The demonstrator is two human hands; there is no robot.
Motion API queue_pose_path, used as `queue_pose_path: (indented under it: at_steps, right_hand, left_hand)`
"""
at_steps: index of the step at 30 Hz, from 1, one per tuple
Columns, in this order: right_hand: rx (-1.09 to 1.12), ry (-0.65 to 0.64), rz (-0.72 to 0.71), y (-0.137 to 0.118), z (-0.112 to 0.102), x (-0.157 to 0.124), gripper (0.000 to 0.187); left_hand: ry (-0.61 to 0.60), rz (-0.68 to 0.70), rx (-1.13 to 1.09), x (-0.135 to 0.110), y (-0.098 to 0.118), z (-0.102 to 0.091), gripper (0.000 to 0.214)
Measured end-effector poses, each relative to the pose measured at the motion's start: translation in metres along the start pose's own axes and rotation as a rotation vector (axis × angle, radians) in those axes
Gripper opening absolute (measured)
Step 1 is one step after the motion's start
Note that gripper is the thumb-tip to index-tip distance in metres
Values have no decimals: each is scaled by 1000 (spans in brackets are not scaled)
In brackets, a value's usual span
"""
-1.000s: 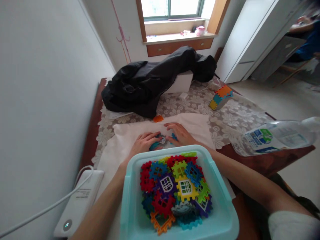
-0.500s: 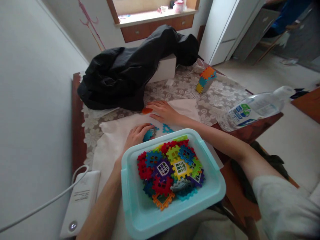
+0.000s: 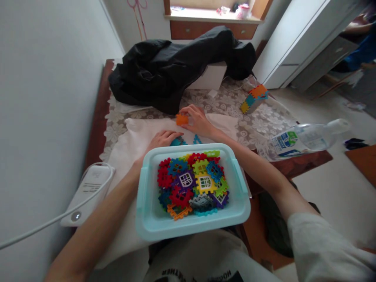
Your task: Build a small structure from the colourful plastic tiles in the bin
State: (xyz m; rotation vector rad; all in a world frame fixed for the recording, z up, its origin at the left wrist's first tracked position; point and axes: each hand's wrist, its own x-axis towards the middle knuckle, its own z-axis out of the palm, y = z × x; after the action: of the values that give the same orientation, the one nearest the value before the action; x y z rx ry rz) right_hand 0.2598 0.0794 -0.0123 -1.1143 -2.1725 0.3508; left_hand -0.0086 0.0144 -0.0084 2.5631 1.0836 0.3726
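**My view: what I'm wearing**

Both forearms bare, no watch, rings or bands that I can see on the left hand (image 3: 163, 139) or the right hand (image 3: 198, 119). Right arm has a short, loose sleeve (image 3: 329, 250), pale off-white fabric, ending approx. at the elbow. Left arm: no sleeve in view. At the bottom edge, light grey top (image 3: 202, 256) w/ dark printed block letters across the chest, cut off by the frame, not fully legible.

No lettering is sharp enough to read.
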Motion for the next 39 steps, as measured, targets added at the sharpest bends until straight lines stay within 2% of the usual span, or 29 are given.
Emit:
queue_pose_path:
  at_steps: [4,9,12,14,16,21,24,27,29,32,39]
  right_hand:
    - [-84,-31,-29,-5,-4,-24,34]
    - [-147,-106,-59,-1,4,-28,25]
    - [-116,-74,-143,-3,-2,-33,23]
    - [-53,-25,-157,-7,-7,-42,25]
    - [30,6,-112,-10,-12,-56,28]
    - [105,-46,14,-13,-19,-85,44]
    - [69,-75,-4,-17,-27,-86,44]
    - [63,-179,-71,-22,-33,-85,47]
    - [95,-224,-83,-24,-35,-85,59]
    - [125,-224,-69,-24,-35,-87,74]
    - [146,-196,-46,-26,-35,-88,63]
  left_hand:
    - [-13,1,36,2,-1,1,62]
    - [-22,-42,73,3,-7,6,56]
    - [15,-22,59,2,-9,8,56]
    - [29,0,44,2,-9,9,54]
    - [21,2,35,2,-8,9,54]
    - [46,-30,4,3,-4,6,58]
    - [13,-20,-31,3,-2,2,61]
    - [26,-37,-36,3,2,0,59]
    - [54,-50,-29,3,5,0,57]
    - [74,-52,-28,4,7,2,54]
    - [64,-32,-37,3,4,1,62]
